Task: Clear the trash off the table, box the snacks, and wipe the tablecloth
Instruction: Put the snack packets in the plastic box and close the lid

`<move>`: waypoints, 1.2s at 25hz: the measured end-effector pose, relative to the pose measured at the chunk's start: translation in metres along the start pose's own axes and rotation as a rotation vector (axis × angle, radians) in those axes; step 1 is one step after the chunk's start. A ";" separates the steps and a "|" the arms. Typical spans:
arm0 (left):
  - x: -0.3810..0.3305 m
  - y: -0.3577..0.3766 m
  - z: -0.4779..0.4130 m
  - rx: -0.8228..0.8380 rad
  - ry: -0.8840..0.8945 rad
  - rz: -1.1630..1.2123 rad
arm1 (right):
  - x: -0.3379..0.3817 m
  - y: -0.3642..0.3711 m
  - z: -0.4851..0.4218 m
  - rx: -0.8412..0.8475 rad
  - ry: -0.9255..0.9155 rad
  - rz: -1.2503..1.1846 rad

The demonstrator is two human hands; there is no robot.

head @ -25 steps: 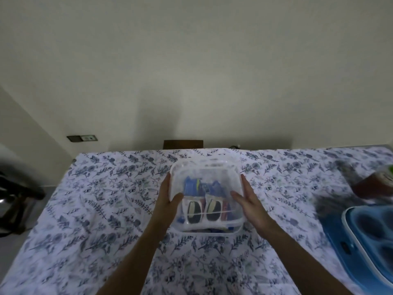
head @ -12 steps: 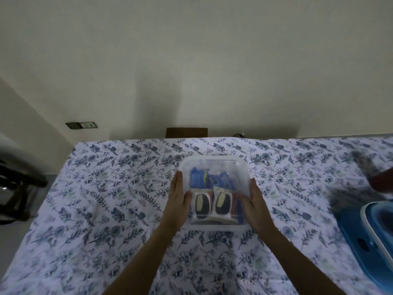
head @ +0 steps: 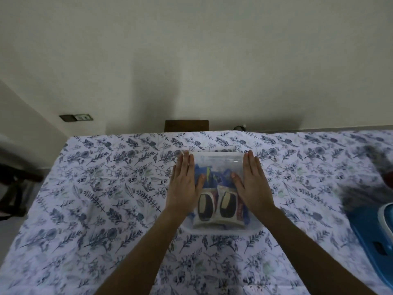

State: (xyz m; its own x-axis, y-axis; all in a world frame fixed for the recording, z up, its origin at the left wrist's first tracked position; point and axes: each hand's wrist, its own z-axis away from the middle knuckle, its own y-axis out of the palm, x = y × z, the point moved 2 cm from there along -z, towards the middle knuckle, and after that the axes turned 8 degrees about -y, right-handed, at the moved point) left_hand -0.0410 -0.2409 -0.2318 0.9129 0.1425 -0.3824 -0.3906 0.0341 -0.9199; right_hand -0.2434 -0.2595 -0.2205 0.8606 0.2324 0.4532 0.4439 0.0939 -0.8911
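Left hand (head: 184, 185) and right hand (head: 253, 185) lie flat, grip wide, fingers straight, pressing the clear snack box (head: 217, 161). At four o'clock a blurred blue container (head: 372, 241) runs off-frame.

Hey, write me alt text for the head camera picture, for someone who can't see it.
A left hand and right hand lie flat on top of a clear plastic box of snack packets on a blue floral tablecloth. A blue tray shows at the right edge.
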 end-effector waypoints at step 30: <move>0.095 -0.076 0.059 0.030 -0.348 0.513 | 0.083 0.007 0.037 -0.133 0.177 -0.190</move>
State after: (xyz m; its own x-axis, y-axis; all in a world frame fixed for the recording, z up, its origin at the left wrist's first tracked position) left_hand 0.0682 -0.1711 -0.1932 0.5181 0.4618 -0.7199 -0.7773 -0.0971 -0.6216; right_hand -0.1781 -0.2037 -0.1901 0.7841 0.0487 0.6188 0.6199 -0.0110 -0.7846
